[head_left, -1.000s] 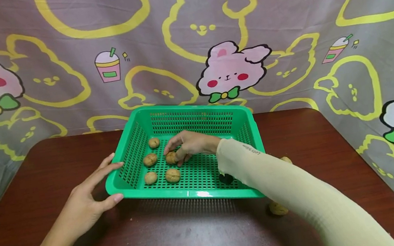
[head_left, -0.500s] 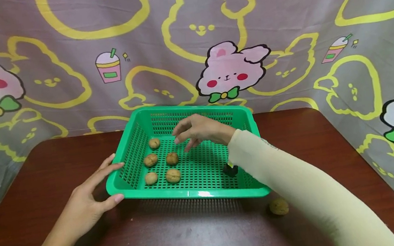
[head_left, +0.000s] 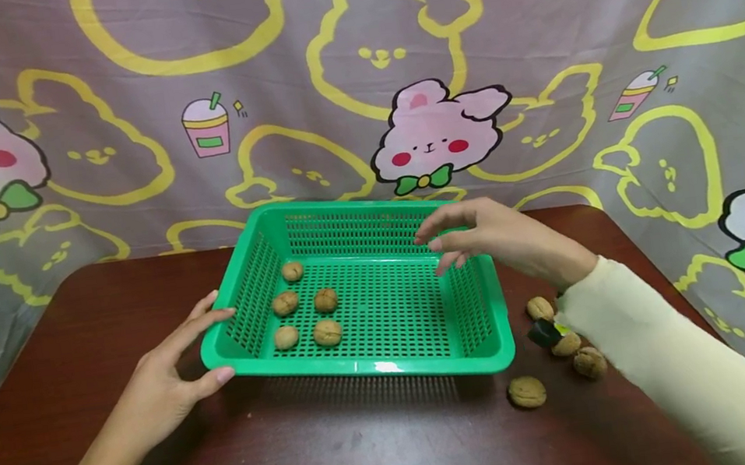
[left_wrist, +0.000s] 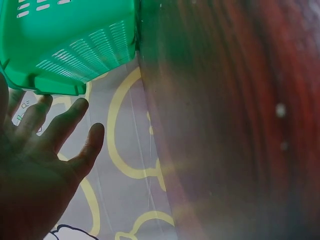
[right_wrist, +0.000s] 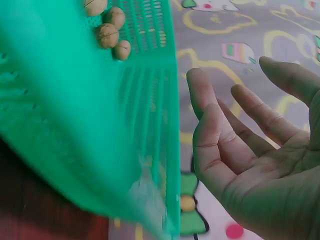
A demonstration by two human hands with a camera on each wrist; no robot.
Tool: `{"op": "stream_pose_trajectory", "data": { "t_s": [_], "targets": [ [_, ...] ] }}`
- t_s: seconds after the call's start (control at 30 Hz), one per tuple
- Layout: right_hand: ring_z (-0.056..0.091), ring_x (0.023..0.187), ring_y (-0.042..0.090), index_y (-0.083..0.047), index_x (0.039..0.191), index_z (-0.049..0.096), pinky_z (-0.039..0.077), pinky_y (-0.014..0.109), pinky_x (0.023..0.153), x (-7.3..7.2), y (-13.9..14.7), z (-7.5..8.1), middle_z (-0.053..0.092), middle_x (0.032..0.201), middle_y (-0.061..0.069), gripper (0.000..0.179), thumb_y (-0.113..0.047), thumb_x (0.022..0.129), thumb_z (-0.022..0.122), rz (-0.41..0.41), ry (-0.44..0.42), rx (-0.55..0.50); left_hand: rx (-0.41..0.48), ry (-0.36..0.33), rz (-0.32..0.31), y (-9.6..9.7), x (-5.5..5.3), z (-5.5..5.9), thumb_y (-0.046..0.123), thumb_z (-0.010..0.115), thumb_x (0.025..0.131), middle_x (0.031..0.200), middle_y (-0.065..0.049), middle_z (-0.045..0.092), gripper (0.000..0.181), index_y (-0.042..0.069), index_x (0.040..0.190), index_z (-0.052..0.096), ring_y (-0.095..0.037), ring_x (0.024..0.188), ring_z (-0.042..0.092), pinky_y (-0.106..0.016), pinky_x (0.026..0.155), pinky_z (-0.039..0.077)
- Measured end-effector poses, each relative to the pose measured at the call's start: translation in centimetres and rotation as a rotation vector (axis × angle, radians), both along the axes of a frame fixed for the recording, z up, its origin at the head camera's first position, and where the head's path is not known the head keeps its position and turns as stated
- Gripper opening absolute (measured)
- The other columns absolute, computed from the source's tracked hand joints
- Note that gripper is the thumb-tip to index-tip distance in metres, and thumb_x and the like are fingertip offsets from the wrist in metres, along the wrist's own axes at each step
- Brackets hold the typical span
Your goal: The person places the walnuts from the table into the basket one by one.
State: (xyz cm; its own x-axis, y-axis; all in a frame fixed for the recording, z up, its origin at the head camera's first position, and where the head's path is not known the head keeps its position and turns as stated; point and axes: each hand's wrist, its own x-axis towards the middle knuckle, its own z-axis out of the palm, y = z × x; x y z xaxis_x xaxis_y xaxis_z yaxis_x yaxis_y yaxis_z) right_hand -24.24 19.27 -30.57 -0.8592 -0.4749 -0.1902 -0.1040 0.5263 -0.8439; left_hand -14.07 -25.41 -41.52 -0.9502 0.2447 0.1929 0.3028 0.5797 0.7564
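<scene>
A green plastic basket (head_left: 390,369) with slotted walls stands on the table, with several walnuts (head_left: 327,333) spread over the left part of its floor. My left hand (head_left: 165,374) rests at its left front corner, fingers fairly straight along the left rim and thumb at the front edge. In the left wrist view, the spread fingers (left_wrist: 65,122) reach to the rim. Above the basket's right rim is my right hand (head_left: 496,236), holding nothing, its fingers loosely bent. The right wrist view shows this hand (right_wrist: 265,155) beside the basket wall, palm in sight.
More walnuts (head_left: 589,363) lie on the table to the right of the basket, partly below the right sleeve (head_left: 678,349). One walnut (head_left: 527,393) sits apart near the basket's right front corner. A patterned cloth (head_left: 323,74) hangs behind the brown table (head_left: 345,456).
My right hand has let go of a walnut inside the basket, lifted, and moved right to above the right rim. The walnuts on the right have come into view. My left hand stays put.
</scene>
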Motion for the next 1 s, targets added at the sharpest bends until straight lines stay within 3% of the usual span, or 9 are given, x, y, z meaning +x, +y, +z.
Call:
{"op": "stream_pose_trajectory", "data": {
  "t_s": [0.1,0.2,0.27,0.37,0.47,0.6,0.7,0.77,1.0],
  "targets": [
    [0.077,0.100,0.034,-0.018,0.127,0.071,0.057,0.045,0.091,1.8,2.6,0.1,0.070,0.129,0.007,0.031,-0.035,0.101,0.070,-0.063,0.004,0.019,0.005,-0.003,-0.003,0.0,0.0,0.2,0.019,0.084,0.090,0.175,0.002,0.024,0.070,0.029,0.152,0.052,-0.035,0.160,0.021,-0.082,0.107,0.026],
    [0.077,0.097,0.031,-0.017,0.128,0.070,0.058,0.041,0.090,3.5,5.0,-0.1,0.075,0.121,0.009,0.033,-0.036,0.101,0.069,-0.119,0.018,0.039,0.005,-0.001,-0.008,0.0,0.1,0.2,0.019,0.084,0.090,0.175,0.000,0.024,0.070,0.029,0.152,0.052,-0.042,0.159,0.020,-0.083,0.107,0.025],
    [0.077,0.094,0.030,-0.016,0.128,0.070,0.058,0.039,0.088,4.7,6.5,-0.5,0.077,0.113,0.011,0.033,-0.036,0.102,0.068,-0.142,0.038,0.049,0.003,0.002,-0.011,0.0,0.1,0.2,0.019,0.084,0.090,0.175,0.000,0.024,0.071,0.029,0.152,0.052,-0.035,0.161,0.020,-0.083,0.107,0.025],
    [0.076,0.092,0.030,-0.015,0.129,0.069,0.059,0.037,0.084,6.3,8.9,-1.3,0.076,0.118,0.004,0.031,-0.032,0.104,0.067,-0.161,0.072,0.049,-0.006,0.012,-0.012,0.0,0.0,0.1,0.019,0.084,0.090,0.175,0.002,0.024,0.071,0.030,0.153,0.052,-0.015,0.161,0.019,-0.082,0.107,0.027],
    [0.076,0.092,0.030,-0.014,0.132,0.068,0.058,0.035,0.080,7.7,11.0,-2.2,0.074,0.122,-0.002,0.031,-0.030,0.105,0.064,-0.188,0.073,0.050,-0.019,0.020,-0.011,0.0,0.0,0.1,0.018,0.084,0.090,0.175,0.001,0.024,0.071,0.030,0.153,0.052,-0.009,0.159,0.020,-0.080,0.107,0.029],
    [0.077,0.094,0.024,-0.011,0.135,0.065,0.059,0.034,0.079,9.3,13.4,-3.6,0.073,0.122,-0.011,0.033,-0.028,0.107,0.062,-0.225,0.046,0.067,-0.025,0.007,-0.012,-0.1,0.2,0.4,0.019,0.083,0.091,0.175,0.000,0.023,0.070,0.029,0.152,0.052,-0.035,0.160,0.023,-0.080,0.107,0.029],
    [0.076,0.094,0.020,-0.009,0.137,0.064,0.059,0.035,0.079,10.5,14.9,-4.8,0.071,0.122,-0.016,0.035,-0.027,0.107,0.062,-0.261,0.030,0.096,-0.022,-0.005,-0.017,-0.2,0.2,0.4,0.020,0.082,0.092,0.176,0.000,0.022,0.069,0.028,0.153,0.052,-0.043,0.159,0.021,-0.081,0.107,0.028],
    [0.076,0.094,0.018,-0.008,0.137,0.064,0.059,0.035,0.078,11.2,15.6,-5.8,0.069,0.124,-0.015,0.037,-0.027,0.106,0.063,-0.292,0.012,0.110,-0.027,-0.008,-0.013,-0.2,0.2,0.3,0.020,0.083,0.092,0.175,0.002,0.022,0.068,0.029,0.152,0.052,-0.038,0.159,0.021,-0.081,0.107,0.027],
    [0.076,0.093,0.022,-0.005,0.138,0.063,0.059,0.035,0.075,13.5,17.4,-8.4,0.071,0.122,-0.007,0.041,-0.027,0.103,0.067,-0.381,-0.084,0.093,-0.005,0.033,-0.020,-0.2,0.1,0.1,0.015,0.084,0.089,0.174,-0.002,0.026,0.070,0.025,0.151,0.054,0.005,0.155,0.019,-0.078,0.109,0.026]
  ]
}}
